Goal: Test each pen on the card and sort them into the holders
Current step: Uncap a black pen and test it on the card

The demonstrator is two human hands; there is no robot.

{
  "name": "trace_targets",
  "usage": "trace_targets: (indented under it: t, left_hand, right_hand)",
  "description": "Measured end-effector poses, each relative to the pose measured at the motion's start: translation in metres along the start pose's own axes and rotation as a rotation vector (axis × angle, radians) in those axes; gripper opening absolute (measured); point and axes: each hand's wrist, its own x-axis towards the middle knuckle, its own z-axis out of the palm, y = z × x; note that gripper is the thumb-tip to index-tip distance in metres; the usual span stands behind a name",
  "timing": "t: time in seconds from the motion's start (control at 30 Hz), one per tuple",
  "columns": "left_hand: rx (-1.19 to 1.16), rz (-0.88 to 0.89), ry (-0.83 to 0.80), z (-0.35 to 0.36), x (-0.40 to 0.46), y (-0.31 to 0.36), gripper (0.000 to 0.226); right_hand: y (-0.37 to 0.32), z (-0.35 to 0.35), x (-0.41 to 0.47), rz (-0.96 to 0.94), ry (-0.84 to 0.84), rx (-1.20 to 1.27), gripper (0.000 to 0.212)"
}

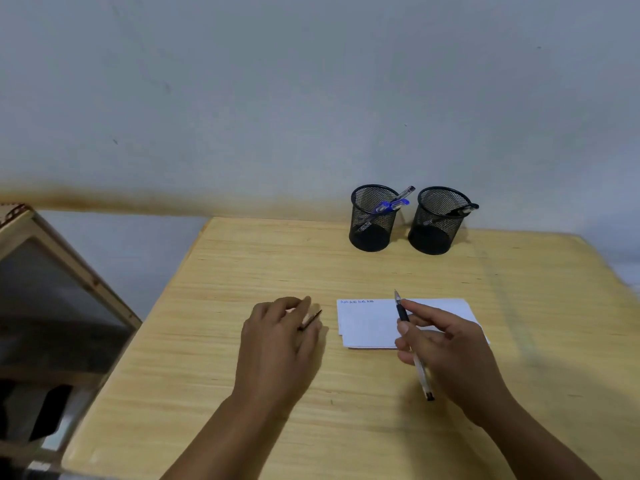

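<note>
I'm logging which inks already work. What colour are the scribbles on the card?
Blue: small scribbles along the card's top left edge, in the head view.

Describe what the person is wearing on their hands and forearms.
Nothing is worn. Both the left hand and the right hand are bare, with no gloves, rings, watch or bracelet showing. Both forearms are bare too; no sleeve reaches into view.

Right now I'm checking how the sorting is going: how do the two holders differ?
The left holder has pens with blue caps, at least two; the right holder shows only one pen with a dark cap. The left holder's pens stick up higher above its rim; the right holder's pen lies low across its rim. Both are black mesh cups, upright, side by side at the table's far edge.
</note>
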Motion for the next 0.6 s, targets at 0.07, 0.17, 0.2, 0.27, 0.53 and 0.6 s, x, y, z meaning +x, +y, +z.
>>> trace_targets:
  t: [0.07, 0.17, 0.2, 0.27, 0.53, 0.6]
  left_hand:
    - [-0.054, 0.12, -0.017, 0.004, -0.006, 0.01, 0.036]
    - [-0.067, 0.208, -0.054, 0.011, -0.01, 0.023, 0.038]
    - [-0.051, 0.218, -0.061, 0.014, -0.011, 0.026, 0.038]
    - [-0.026, 0.223, -0.073, 0.018, -0.011, 0.027, 0.037]
    - [0.047, 0.237, -0.11, 0.021, -0.013, 0.024, 0.027]
    - [0.063, 0.233, -0.116, 0.021, -0.013, 0.025, 0.028]
  right_hand:
    - [0.001, -0.001, 0.001, -0.009, 0.005, 0.014, 0.024]
    - [0.006, -0.004, 0.0, -0.003, -0.044, 0.076, 0.031]
    - [0.006, -0.004, 0.0, 0.01, -0.068, 0.123, 0.035]
    - [0.008, -0.006, -0.001, 0.031, -0.112, 0.195, 0.041]
    - [0.008, -0.006, 0.002, -0.073, 0.014, 0.025, 0.034]
    - [0.006, -0.002, 0.009, -0.105, 0.133, -0.064, 0.02]
